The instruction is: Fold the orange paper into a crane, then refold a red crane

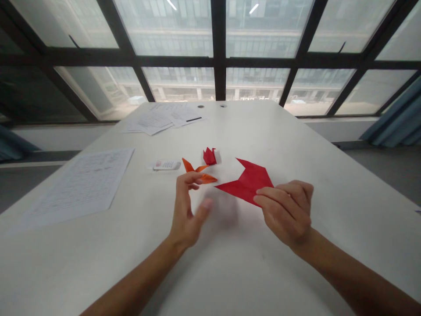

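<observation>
Between the fingers and thumb of my right hand [289, 208] is a folded piece of red paper [251, 180], raised over the table. Its pointed ends face left and up; the edge near my palm is hidden. My left hand [189, 208] is held apart from it, thumb and fingers spread with nothing between them. Just beyond my left fingertips lies an orange folded-paper figure [208, 178], partly covered by them; whether they touch cannot be told. A small red origami figure [209, 156] stands behind it.
Left of the figures lies a white tube or bottle with a label [166, 165]. A printed sheet [82, 186] rests on the white table [256, 276] at the left. Several more papers [158, 118] overlap at the far left, with a dark strip on one. Windows stand beyond the far edge.
</observation>
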`<state>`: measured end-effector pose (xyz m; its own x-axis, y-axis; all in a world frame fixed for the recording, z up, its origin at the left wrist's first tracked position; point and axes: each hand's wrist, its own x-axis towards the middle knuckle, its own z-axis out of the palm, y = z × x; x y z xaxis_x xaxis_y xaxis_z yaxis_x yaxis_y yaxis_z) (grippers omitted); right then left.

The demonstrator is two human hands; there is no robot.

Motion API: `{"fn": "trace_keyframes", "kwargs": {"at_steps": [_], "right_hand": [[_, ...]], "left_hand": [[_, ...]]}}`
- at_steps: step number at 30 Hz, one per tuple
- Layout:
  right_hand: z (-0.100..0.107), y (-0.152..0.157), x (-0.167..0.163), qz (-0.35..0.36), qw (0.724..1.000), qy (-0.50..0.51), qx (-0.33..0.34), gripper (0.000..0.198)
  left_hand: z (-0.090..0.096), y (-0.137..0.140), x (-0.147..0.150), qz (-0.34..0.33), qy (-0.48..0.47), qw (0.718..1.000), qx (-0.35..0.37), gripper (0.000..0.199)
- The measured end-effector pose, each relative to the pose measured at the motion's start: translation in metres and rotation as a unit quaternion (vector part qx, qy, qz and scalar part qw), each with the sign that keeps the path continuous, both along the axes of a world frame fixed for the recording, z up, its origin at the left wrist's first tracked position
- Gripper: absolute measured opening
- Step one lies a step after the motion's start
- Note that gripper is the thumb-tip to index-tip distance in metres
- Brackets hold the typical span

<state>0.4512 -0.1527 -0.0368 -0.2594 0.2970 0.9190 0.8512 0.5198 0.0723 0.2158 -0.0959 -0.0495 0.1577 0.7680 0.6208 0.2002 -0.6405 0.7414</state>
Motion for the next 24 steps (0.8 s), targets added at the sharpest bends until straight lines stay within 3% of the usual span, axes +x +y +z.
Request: {"fn": "trace_keyframes", "kwargs": {"at_steps": [2,3,5,7,9,12,15,18,21,24], "right_hand": [[-0.002,-0.003,-0.004,0.029,0.999,-0.02,-0.035,0.029],[-0.002,-0.004,-0.007,0.048,0.997,-0.023,-0.055,0.032],[-0.003,-0.007,-0.013,0.091,0.991,-0.015,-0.093,0.04],[-0.002,-0.01,-0.018,0.115,0.985,0.023,-0.128,0.047],[-0.002,-0.01,-0.021,0.101,0.973,0.093,-0.183,0.056],[-0.005,-0.008,-0.024,0.056,0.93,0.181,-0.316,0.071],[-0.007,-0.006,-0.024,0.038,0.899,0.167,-0.403,0.054],[-0.006,-0.005,-0.024,0.018,0.891,0.188,-0.414,0.019],[-0.001,-0.005,-0.022,0.0,0.886,0.243,-0.396,0.011],[0.001,-0.001,-0.017,-0.016,0.871,0.301,-0.388,0.007]], "left_hand": [[0.006,-0.011,0.003,0.022,0.182,0.97,0.162,0.069],[0.007,-0.016,0.005,0.028,0.235,0.949,0.21,0.071],[0.007,-0.022,0.01,0.028,0.288,0.929,0.233,0.059],[0.004,-0.022,0.013,0.018,0.27,0.942,0.199,0.039],[0.003,-0.018,0.013,0.033,0.2,0.972,0.119,0.023],[0.002,-0.012,0.012,0.066,0.079,0.995,-0.015,0.014],[0.002,-0.011,0.013,0.065,0.01,0.993,-0.094,0.01],[0.0,-0.012,0.015,0.038,-0.004,0.992,-0.121,0.009],[0.001,-0.014,0.017,0.026,-0.003,0.993,-0.116,0.009],[0.004,-0.015,0.019,0.055,-0.029,0.991,-0.116,0.014]]}}
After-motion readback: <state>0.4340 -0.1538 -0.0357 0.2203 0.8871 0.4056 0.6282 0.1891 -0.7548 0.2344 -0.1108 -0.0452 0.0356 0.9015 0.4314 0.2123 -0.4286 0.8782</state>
